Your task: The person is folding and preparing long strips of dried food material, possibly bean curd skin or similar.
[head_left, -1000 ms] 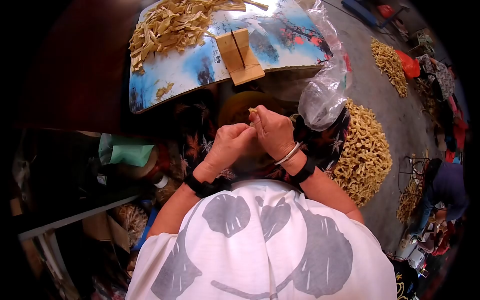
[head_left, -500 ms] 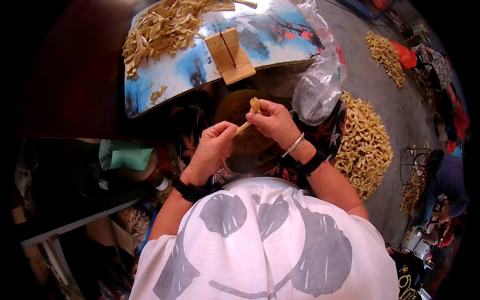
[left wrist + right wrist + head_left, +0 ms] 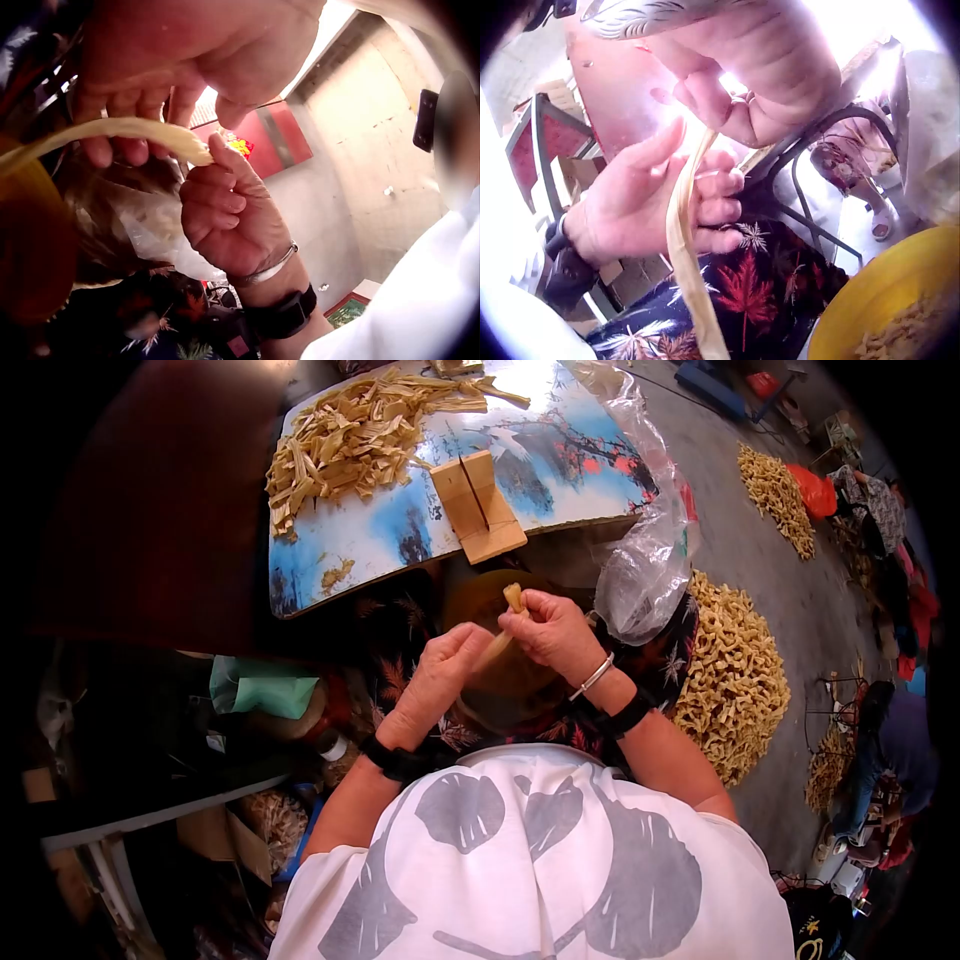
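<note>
My right hand [image 3: 558, 632] pinches a pale yellow, flat, fibrous strip [image 3: 681, 217] between thumb and fingers. Above those fingers a short bundled end [image 3: 514, 597] sticks up. The strip's long tail hangs down across the palm side of my left hand [image 3: 649, 196], whose fingers are relaxed and not closed round it. In the left wrist view, the left fingers [image 3: 135, 150] lie behind the strip, thumb apart. Both hands are over my lap, in front of the low table. Part of the strip inside the right hand's grip is hidden.
A painted table [image 3: 390, 540] bears a heap of dry strips [image 3: 350, 435] and a slotted wooden stand [image 3: 495, 542] with a dark upright piece. A yellow basin [image 3: 855, 292] holds scraps. Clear plastic [image 3: 640, 590] hangs at the table's right. Knotted pieces [image 3: 735, 680] are piled beside me.
My hands were close together at first, then parted with the strip stretched between them. Now the left hand is blurred and nearer the right. The right hand still pinches the strip.
</note>
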`<control>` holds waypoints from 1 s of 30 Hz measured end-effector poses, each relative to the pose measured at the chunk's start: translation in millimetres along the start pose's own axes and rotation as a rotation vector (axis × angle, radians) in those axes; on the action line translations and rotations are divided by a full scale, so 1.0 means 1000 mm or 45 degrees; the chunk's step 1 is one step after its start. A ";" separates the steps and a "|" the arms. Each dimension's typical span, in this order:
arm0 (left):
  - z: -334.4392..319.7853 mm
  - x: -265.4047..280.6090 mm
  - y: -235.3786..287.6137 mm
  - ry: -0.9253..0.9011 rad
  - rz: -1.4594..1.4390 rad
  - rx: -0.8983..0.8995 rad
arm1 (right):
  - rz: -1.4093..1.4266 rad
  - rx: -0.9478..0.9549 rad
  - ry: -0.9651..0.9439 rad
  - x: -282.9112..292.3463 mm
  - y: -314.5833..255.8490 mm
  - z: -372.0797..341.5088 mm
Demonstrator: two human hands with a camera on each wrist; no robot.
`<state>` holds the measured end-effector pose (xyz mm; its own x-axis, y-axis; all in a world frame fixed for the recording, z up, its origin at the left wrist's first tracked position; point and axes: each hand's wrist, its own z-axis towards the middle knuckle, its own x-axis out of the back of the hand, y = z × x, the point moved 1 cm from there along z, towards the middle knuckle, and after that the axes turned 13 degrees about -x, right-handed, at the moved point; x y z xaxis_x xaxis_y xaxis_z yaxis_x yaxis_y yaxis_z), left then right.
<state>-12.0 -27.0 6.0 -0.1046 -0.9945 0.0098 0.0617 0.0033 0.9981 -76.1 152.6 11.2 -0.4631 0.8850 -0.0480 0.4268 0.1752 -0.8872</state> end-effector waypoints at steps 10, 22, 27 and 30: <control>0.019 -0.007 0.027 0.137 0.224 -0.194 | -0.408 0.276 0.135 -0.028 -0.007 -0.022; 0.066 0.025 0.040 0.222 0.400 -0.337 | 0.066 0.348 0.060 0.015 -0.073 0.045; 0.124 0.050 0.058 0.239 0.711 -0.416 | -0.500 0.763 0.527 0.023 -0.102 0.081; 0.147 0.059 0.046 0.289 0.715 -0.484 | -0.597 0.867 0.643 0.023 -0.107 0.101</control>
<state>-161.4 -69.9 61.2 0.2512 -0.8505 0.4621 0.3914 0.5259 0.7551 -211.3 110.5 58.6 -0.0154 0.8977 0.4403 -0.3314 0.4109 -0.8493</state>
